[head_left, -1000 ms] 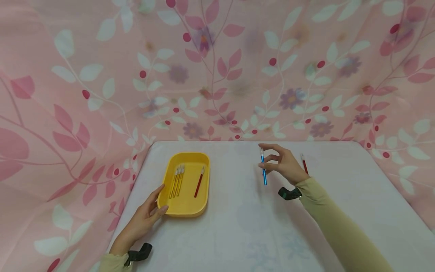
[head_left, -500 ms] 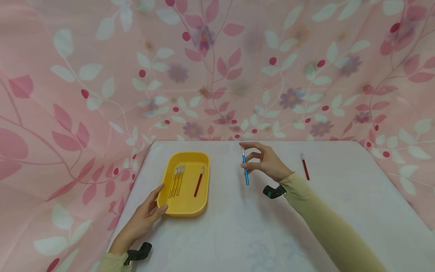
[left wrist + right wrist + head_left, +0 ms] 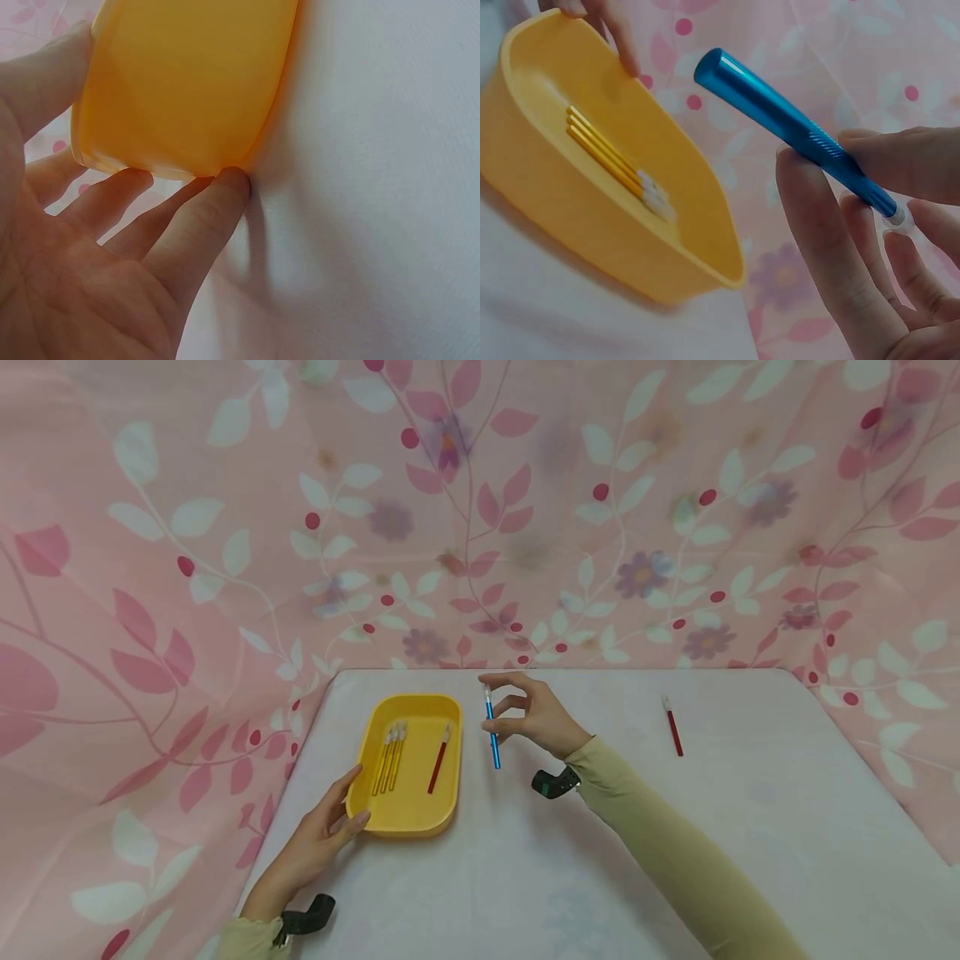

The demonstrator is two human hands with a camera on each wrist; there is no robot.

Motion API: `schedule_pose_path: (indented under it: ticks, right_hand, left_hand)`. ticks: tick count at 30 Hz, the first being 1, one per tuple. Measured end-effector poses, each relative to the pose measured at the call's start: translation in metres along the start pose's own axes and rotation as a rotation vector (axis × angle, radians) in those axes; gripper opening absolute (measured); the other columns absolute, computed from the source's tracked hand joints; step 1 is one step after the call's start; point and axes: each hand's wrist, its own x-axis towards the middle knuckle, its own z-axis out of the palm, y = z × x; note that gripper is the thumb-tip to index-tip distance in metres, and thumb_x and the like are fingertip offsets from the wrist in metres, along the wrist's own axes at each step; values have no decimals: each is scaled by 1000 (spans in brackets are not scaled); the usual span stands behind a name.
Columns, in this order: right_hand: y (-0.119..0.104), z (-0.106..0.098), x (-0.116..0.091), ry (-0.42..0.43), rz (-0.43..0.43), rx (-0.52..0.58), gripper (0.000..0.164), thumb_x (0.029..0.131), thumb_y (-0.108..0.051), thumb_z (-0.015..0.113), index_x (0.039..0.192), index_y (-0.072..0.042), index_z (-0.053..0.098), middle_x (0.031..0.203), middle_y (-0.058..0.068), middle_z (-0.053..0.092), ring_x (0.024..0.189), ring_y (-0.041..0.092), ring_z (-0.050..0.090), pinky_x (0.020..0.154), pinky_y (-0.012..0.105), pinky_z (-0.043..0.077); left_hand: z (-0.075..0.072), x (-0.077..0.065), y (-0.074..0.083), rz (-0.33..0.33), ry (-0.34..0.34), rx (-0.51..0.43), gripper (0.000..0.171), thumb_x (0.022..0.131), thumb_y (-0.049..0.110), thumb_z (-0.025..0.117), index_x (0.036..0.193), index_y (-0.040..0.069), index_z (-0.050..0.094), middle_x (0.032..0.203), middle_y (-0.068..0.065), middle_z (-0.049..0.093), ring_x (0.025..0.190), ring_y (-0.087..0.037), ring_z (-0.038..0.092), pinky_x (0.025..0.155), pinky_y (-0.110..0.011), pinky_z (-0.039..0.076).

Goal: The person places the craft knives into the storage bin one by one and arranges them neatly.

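My right hand (image 3: 546,724) pinches a blue metallic craft knife (image 3: 495,751) with a ribbed grip and clear cap. The knife hangs above the table, just right of the yellow tray (image 3: 408,823). In the right wrist view, its blue handle (image 3: 761,100) points up and left, while the capped end lies among the fingers. My left hand (image 3: 306,853) holds the tray's near left corner, thumb and fingers against its wall (image 3: 191,97). Inside the tray, several yellow craft knives (image 3: 389,766) lie side by side at left; a red one (image 3: 437,768) lies apart at right.
Another red craft knife (image 3: 674,732) lies on the white-covered table (image 3: 772,827) at the right. A pink floral cloth (image 3: 525,543) rises behind the table. Each wrist carries a small black camera (image 3: 555,783).
My right hand has moved left with the blue craft knife, close to the tray. The red craft knife on the table came fully into view. My left hand and the tray stay put.
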Motion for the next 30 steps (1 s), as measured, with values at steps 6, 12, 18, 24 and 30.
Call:
schedule_pose_path:
  ticks: [6, 12, 18, 24, 30]
  right_hand:
    - [7, 20, 12, -10, 10, -4, 65, 95, 11, 80, 155, 0, 56, 151, 19, 52, 99, 34, 72, 78, 48, 69]
    - [11, 38, 23, -45, 12, 29, 66, 97, 12, 76, 158, 1, 53, 155, 28, 45, 105, 39, 70, 79, 51, 68]
    - [17, 56, 32, -48, 52, 74, 69, 97, 15, 75, 159, -1, 52, 154, 23, 45, 102, 33, 70, 84, 55, 67]
    - [25, 72, 40, -14, 80, 82, 70, 95, 15, 76, 159, -1, 52, 151, 21, 45, 104, 36, 70, 89, 62, 64]
    - [26, 90, 53, -1, 98, 69, 69, 95, 14, 77, 158, 0, 53, 150, 23, 46, 108, 46, 69, 85, 60, 65]
  left_hand:
    - [-1, 0, 0, -4, -7, -7, 85, 107, 39, 74, 175, 32, 24, 181, -18, 19, 155, -53, 37, 120, -61, 37]
    - [-2, 1, 1, -12, -12, -15, 85, 107, 40, 73, 175, 33, 24, 181, -17, 18, 156, -52, 36, 120, -60, 36]
    - [0, -2, 3, 7, -13, 2, 84, 108, 38, 72, 176, 29, 23, 181, -19, 19, 156, -52, 37, 120, -59, 36]
    - [1, -3, 3, 13, -13, 16, 83, 109, 38, 71, 176, 30, 23, 180, -20, 19, 155, -53, 38, 119, -61, 39]
    - [0, -2, 3, 5, -6, 19, 83, 108, 39, 72, 176, 30, 23, 180, -19, 19, 155, -53, 38, 119, -60, 38]
